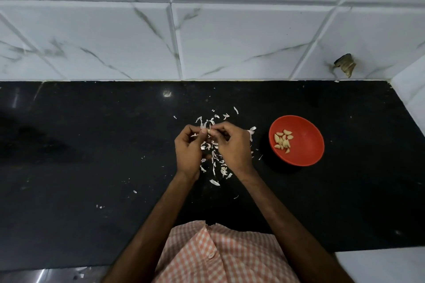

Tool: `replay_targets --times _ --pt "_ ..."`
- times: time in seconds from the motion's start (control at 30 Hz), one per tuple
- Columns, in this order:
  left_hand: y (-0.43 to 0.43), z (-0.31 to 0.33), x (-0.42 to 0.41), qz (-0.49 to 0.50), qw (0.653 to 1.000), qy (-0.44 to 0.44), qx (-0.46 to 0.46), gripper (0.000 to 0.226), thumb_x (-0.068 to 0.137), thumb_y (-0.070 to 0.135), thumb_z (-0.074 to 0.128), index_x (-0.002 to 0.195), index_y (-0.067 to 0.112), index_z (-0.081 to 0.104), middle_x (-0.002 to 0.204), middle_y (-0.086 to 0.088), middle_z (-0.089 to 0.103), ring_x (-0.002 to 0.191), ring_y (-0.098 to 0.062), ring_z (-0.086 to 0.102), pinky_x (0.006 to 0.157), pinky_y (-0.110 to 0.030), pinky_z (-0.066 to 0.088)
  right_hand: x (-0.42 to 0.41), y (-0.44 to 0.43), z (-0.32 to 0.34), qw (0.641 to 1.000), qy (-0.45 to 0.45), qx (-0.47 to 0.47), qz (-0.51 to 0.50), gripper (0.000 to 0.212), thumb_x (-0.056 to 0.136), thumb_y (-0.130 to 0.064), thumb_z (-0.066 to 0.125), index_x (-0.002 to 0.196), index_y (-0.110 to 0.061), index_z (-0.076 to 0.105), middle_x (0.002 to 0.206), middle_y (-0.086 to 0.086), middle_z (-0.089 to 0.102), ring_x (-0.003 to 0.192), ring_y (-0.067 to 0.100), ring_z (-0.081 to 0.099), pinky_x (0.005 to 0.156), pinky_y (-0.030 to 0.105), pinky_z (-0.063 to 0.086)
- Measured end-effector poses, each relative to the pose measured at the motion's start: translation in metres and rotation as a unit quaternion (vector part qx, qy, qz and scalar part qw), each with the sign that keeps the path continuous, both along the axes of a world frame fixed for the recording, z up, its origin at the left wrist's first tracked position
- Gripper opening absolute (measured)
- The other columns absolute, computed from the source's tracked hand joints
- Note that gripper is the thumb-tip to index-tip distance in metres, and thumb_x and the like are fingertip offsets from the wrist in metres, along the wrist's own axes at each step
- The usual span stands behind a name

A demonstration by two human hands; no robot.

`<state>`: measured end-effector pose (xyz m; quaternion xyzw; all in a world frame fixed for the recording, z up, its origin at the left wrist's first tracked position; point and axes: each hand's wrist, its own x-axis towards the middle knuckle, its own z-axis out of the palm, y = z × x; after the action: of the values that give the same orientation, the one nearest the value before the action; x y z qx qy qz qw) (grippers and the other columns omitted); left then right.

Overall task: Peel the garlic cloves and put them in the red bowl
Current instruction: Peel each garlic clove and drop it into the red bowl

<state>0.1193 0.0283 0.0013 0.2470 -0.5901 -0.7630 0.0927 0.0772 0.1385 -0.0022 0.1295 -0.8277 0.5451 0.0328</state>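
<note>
Over scattered peels (213, 161) on the black surface (92, 167), left hand (188, 151) and right hand (234, 145) pinch one garlic clove (208, 131), which, slick once bared, may slip into the litter instead of the red bowl (308, 151) of peeled cloves (282, 140) at right

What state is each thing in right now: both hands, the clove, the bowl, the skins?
Left hand: pinches the garlic clove.
Right hand: pinches the same clove.
Garlic clove: held between both hands' fingertips; how far peeled cannot be told.
Red bowl: upright, holding peeled cloves.
Garlic skins: scattered loose on the black countertop.
</note>
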Motion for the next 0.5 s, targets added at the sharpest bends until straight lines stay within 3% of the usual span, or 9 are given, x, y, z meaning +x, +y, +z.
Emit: replay_targets --times 0.13,0.3,0.5 --pt "-0.003 0.001 -0.004 -0.012 0.996 -0.035 0.079 0.018 0.101 0.009 0.057 0.083 0.01 0.059 0.082 -0.009 0.068 0.077 -0.018 0.066 0.054 -0.033 0.051 0.003 -0.002 0.0 0.999 -0.012 -0.028 -0.013 0.005 0.089 -0.007 0.075 0.093 -0.009 0.077 0.085 -0.004 0.076 0.081 0.008 0.072 0.075 0.036 0.061" --pt "-0.005 -0.001 -0.003 -0.045 0.993 -0.032 0.101 0.018 0.104 0.018 0.054 0.091 0.008 0.063 0.088 -0.011 0.068 0.081 -0.019 0.066 0.053 -0.035 0.057 0.001 0.001 0.001 0.996 -0.061 -0.065 -0.015 0.005 0.088 -0.007 0.076 0.093 -0.009 0.076 0.084 -0.004 0.075 0.079 0.013 0.073 0.076 0.043 0.061" --pt "-0.004 -0.012 -0.005 -0.044 0.998 -0.019 -0.043 0.024 0.106 0.025 0.052 0.101 0.004 0.063 0.094 -0.025 0.064 0.084 -0.023 0.061 0.058 -0.043 0.06 0.0 0.002 0.002 0.992 -0.087 -0.087 -0.028 0.012 0.085 -0.006 0.079 0.096 -0.009 0.075 0.088 -0.002 0.076 0.085 0.014 0.074 0.082 0.042 0.061"
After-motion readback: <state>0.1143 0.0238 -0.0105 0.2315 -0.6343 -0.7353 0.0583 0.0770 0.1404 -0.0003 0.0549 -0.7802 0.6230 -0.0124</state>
